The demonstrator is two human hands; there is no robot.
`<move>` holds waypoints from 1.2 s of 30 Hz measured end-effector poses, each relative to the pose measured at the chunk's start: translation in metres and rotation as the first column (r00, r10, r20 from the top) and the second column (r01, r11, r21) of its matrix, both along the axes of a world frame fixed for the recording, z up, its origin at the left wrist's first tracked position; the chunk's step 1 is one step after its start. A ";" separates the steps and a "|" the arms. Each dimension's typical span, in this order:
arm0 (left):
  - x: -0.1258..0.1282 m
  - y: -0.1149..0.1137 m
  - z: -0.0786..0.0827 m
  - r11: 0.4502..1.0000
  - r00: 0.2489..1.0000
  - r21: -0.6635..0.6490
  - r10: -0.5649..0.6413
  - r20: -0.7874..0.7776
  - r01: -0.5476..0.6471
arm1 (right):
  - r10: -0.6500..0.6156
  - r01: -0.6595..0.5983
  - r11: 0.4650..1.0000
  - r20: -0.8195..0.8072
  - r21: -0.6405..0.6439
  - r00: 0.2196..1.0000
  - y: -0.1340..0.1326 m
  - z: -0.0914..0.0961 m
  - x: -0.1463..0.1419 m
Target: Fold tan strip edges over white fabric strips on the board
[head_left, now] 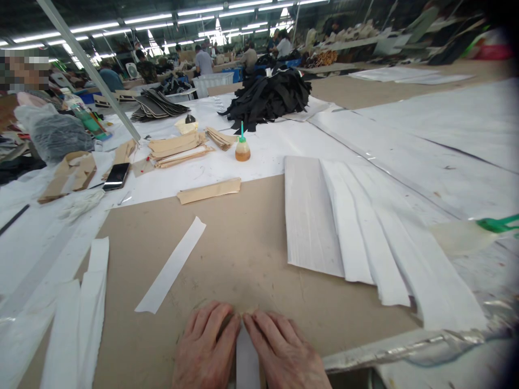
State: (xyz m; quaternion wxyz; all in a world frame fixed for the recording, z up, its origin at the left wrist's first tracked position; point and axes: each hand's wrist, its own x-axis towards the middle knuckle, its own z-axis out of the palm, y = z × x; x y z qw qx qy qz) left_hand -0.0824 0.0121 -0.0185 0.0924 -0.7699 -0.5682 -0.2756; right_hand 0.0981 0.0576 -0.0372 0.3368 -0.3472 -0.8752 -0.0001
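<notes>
A pale strip (pixel 247 359) runs between my two hands at the near side of a brown board (pixel 243 265), as my remote feed shows it. My left hand (pixel 207 346), its fingers curled and close together, meets the strip at its far end; my right hand (pixel 284 351) mirrors it from the other side, thumb nearly tip to tip with its partner. Whether they pinch the strip or merely press on it, I cannot tell.

To the left on the board, a white strip (pixel 171 267) lies slantwise, just beyond my left hand, with white lengths (pixel 79 324) overlapping at the left edge. To the right, white panels (pixel 314 219) fan out toward the near edge. A tan piece (pixel 208 191) lies along the board's far side.

Farther off on the white-covered bench (pixel 270 154), I see a green-nozzled bottle (pixel 242 151) standing upright, a tan stack (pixel 178 145) to its left, and a phone (pixel 117 176) farther left. A black pile (pixel 267 97) rises beyond the bottle, with people (pixel 203 61) in the far background.
</notes>
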 end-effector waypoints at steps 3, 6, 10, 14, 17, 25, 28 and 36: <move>0.000 -0.002 0.000 1.000 1.000 -0.027 0.008 -0.002 -0.008 | 0.043 -0.045 0.999 0.098 0.015 0.994 0.003 0.011 0.002; 0.001 -0.004 0.001 0.997 1.000 -0.076 0.029 -0.002 -0.029 | 0.103 -0.108 0.994 0.235 0.007 0.966 0.005 0.018 0.004; -0.001 -0.005 0.005 0.990 1.000 -0.136 0.028 -0.005 -0.029 | 0.129 -0.136 0.990 0.234 0.018 0.964 0.005 0.011 0.008; -0.005 -0.003 0.009 0.978 0.999 -0.207 -0.003 0.038 0.010 | 0.120 -0.111 0.991 0.135 -0.078 0.983 0.005 -0.006 0.016; -0.004 -0.001 0.010 0.967 0.995 -0.256 0.029 0.095 -0.004 | 0.102 -0.088 0.985 0.091 -0.150 0.991 0.001 -0.013 0.023; 0.012 0.013 0.012 0.974 0.985 -0.223 -0.004 0.170 0.042 | 0.159 -0.114 0.964 0.177 -0.240 0.971 -0.002 -0.001 0.028; 0.015 0.016 0.016 0.980 0.997 -0.191 -0.033 0.066 0.045 | 0.156 -0.119 0.966 0.148 -0.228 0.977 -0.001 -0.002 0.029; 0.028 0.022 0.030 0.996 0.962 0.007 -0.089 -0.258 0.094 | 0.136 -0.116 0.965 0.067 -0.236 0.988 -0.005 -0.008 0.031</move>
